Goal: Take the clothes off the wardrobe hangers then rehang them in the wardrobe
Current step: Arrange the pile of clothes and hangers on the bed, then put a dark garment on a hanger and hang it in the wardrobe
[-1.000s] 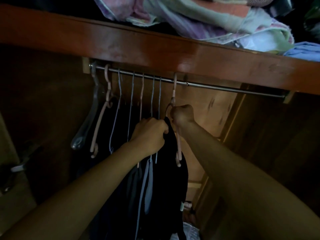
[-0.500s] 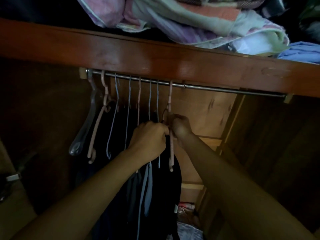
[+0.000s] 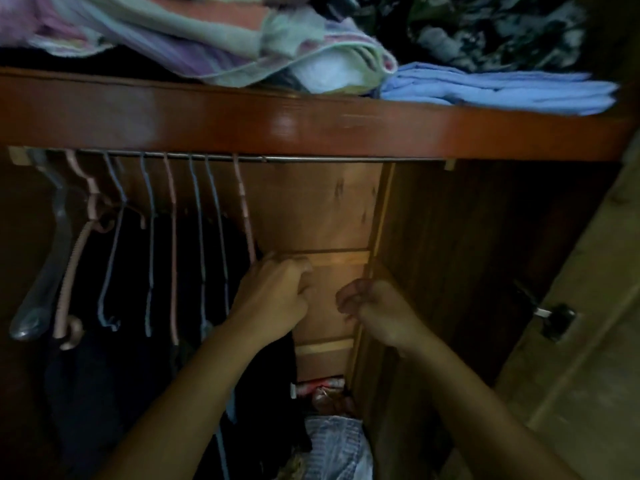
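A metal rail (image 3: pixel 311 158) runs under the wardrobe shelf and carries several thin hangers at its left end. The rightmost one is a pink hanger (image 3: pixel 244 209) with a dark garment (image 3: pixel 266 382) hanging from it. My left hand (image 3: pixel 273 299) sits at the lower end of that hanger's arm, fingers curled shut at the top of the dark garment. My right hand (image 3: pixel 377 310) hovers to the right of it, apart from the hanger, fingers loosely curled and empty. More dark clothes (image 3: pixel 131 341) hang on the hangers to the left.
The red-brown shelf edge (image 3: pixel 311 123) juts out above the rail, stacked with folded towels (image 3: pixel 207 36) and a blue cloth (image 3: pixel 502 91). A bare grey hanger (image 3: pixel 45 278) hangs far left. The wardrobe door (image 3: pixel 581 358) stands open at right. Crumpled clothes (image 3: pixel 339 448) lie on the floor.
My right hand has let go of the pink hanger and drawn back to the right. The left hand stays at the garment. The view has tilted, so the rail sits higher.
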